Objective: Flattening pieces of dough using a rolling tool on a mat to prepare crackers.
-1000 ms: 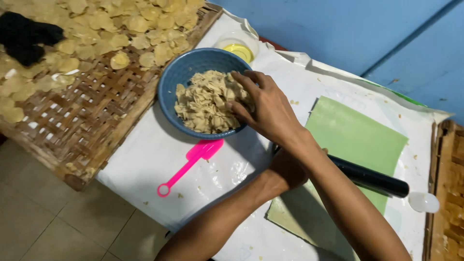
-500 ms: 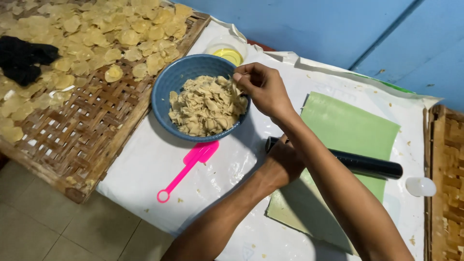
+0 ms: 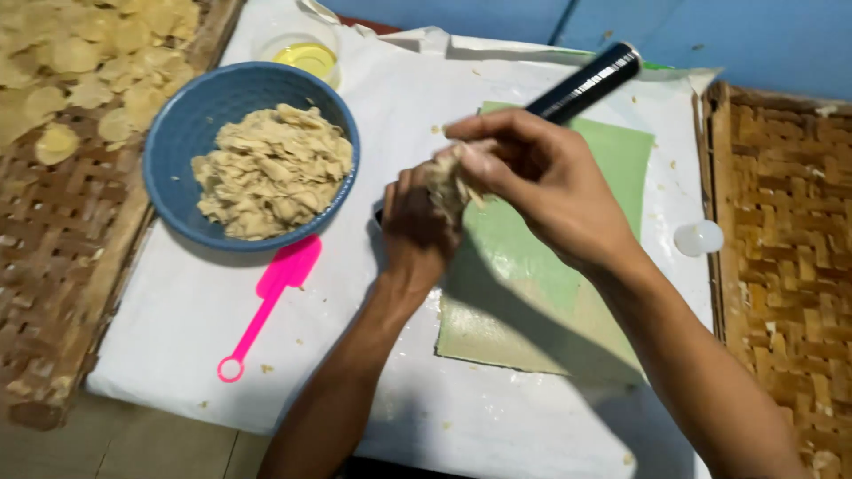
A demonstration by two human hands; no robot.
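Since the earlier frame, both hands have left the blue bowl (image 3: 191, 133) and met above the green mat (image 3: 568, 266). Between them is a lump of pale dough (image 3: 446, 182), pinched by the right hand (image 3: 541, 182) and cupped by the left hand (image 3: 417, 222). It looks soft, crumbly and light, best gripped gently underneath. A black rolling pin (image 3: 586, 82) lies behind.

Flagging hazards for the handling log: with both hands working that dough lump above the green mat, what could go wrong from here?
1. Both hands, left hand and right hand, pinch the dough lump in mid-air; bits could drop, and crumbs already dot the white sheet.
2. The black rolling pin lies loose across the green mat, near the right hand; a nudge might roll it.
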